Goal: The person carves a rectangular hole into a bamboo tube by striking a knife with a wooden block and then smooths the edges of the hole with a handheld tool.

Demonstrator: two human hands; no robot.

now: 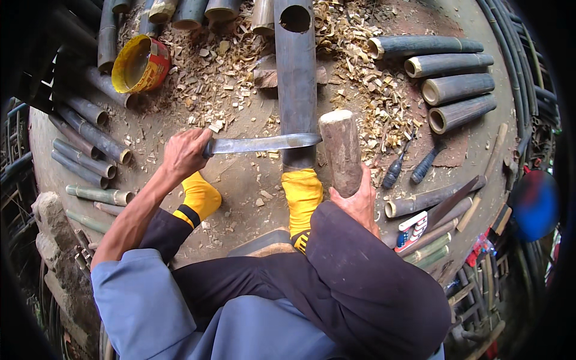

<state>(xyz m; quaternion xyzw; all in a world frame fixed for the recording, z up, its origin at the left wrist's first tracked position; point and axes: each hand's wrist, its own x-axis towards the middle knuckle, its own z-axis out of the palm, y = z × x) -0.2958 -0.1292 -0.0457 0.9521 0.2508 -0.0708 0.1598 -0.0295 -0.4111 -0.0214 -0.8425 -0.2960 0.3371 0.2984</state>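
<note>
Left hand (183,153) grips machete (264,143) handle, blade across dark bamboo pole (295,84); right hand (359,201) clutches wooden mallet (341,150) beside blade tip.
Pole's near end hidden behind yellow sock (303,195); far end cut off by frame. Bare dirt left of pole.

The light is soft, even daylight with weak shadows; the near centre is sharp; the fisheye lens bends straight edges strongly at left and right; the corners are black; a blue object (534,204) at right is blurred.
</note>
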